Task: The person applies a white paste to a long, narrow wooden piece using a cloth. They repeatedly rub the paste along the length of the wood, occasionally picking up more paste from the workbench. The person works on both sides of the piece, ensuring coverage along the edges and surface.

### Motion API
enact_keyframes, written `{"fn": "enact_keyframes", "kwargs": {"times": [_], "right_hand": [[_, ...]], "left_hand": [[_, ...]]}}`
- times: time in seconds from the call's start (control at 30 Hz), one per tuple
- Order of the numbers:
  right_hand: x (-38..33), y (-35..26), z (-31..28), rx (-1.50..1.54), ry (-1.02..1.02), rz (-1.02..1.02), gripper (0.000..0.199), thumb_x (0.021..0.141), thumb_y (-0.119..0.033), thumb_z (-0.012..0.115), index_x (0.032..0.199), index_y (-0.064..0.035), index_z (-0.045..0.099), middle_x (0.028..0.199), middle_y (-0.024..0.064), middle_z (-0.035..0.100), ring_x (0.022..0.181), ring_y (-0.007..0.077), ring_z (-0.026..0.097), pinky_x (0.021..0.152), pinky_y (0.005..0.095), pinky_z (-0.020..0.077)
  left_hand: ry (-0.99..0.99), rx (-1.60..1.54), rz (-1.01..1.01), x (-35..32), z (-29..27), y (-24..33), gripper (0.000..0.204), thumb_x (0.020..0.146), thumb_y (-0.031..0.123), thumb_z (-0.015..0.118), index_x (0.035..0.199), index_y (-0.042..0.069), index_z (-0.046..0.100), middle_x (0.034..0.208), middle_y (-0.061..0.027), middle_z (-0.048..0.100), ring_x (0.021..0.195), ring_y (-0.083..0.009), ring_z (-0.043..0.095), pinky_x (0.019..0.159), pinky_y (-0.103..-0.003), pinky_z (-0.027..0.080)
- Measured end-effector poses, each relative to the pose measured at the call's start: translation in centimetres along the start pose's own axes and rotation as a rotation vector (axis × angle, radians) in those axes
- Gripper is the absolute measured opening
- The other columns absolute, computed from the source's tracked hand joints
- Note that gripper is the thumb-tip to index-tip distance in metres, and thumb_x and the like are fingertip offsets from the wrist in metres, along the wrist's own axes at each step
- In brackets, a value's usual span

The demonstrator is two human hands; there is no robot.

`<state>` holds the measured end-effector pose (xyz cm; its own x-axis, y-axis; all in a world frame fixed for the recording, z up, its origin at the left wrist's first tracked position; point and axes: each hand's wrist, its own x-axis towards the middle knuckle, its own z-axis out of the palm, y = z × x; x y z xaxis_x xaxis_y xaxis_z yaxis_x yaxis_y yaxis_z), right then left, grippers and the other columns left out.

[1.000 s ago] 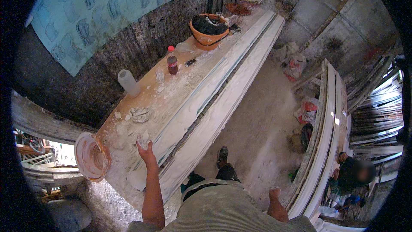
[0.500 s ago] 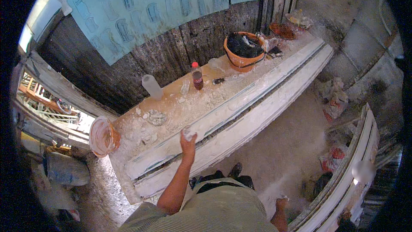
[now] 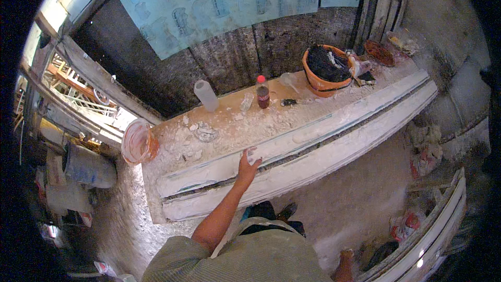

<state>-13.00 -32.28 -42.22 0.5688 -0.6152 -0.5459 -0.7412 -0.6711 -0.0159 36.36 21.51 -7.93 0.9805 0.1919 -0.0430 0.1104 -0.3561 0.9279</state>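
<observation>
Two long white strips, plaster-like mouldings (image 3: 209, 202), lie side by side along the front of the workbench, with a dark gap between them. My left hand (image 3: 248, 166) is over the farther strip, its fingers bent around something small and whitish. What that is I cannot make out. Low at the right, beside my body, hangs my right hand (image 3: 345, 256), only partly visible; its fingers are too small and unclear to read. Pale dust and flakes (image 3: 229, 130) cover the bench behind the strips.
On the bench stand an orange bucket (image 3: 319, 84) with black material, a red-capped bottle (image 3: 262, 96), a whitish plastic bottle (image 3: 205, 98) and, at the left end, an orange-rimmed bucket (image 3: 151, 146). More white strips (image 3: 438, 230) stand at lower right. A barrel (image 3: 94, 167) is at left.
The whole view has shifted, so the bench appears farther right and higher. My left hand stays over the strips; my right hand hangs slightly lower in the picture.
</observation>
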Motion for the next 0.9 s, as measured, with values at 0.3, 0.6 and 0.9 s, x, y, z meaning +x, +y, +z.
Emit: {"fn": "enact_keyframes", "kwargs": {"times": [0.3,0.6,0.9], "right_hand": [[-2.2,-2.8,-1.6,0.455,-0.162,-0.073,0.022,0.074,-0.021,0.064,0.09,-0.007,0.067,0.077,0.0082,0.063,0.07,0.0232,0.059,0.062,0.0433,0.0454],[-3.3,-8.6,-15.0,0.223,0.166,-0.33,0.027,0.079,-0.03,0.06,0.097,-0.0121,0.068,0.087,0.0046,0.066,0.085,0.0254,0.062,0.075,0.0415,0.0497],[-3.8,-13.0,-18.9,0.216,0.085,-0.108,0.028,0.081,-0.025,0.059,0.103,-0.0112,0.068,0.092,0.0091,0.067,0.092,0.0275,0.064,0.08,0.0405,0.0519]], "left_hand": [[0.132,0.34,0.008,18.2,-1.6,-8.1,0.066,0.079,0.029,0.073,0.133,0.003,0.044,0.124,-0.0249,0.055,0.116,-0.0421,0.05,0.099,-0.047,0.04],[0.146,0.841,-0.16,34.8,3.7,-15.4,0.069,0.074,0.039,0.075,0.129,0.005,0.05,0.134,-0.0222,0.049,0.129,-0.0401,0.041,0.106,-0.055,0.033],[0.114,0.479,-0.172,34.4,2.7,-13.8,0.048,0.075,0.029,0.075,0.112,0.001,0.063,0.112,-0.0202,0.064,0.109,-0.0345,0.059,0.09,-0.047,0.048]]}}
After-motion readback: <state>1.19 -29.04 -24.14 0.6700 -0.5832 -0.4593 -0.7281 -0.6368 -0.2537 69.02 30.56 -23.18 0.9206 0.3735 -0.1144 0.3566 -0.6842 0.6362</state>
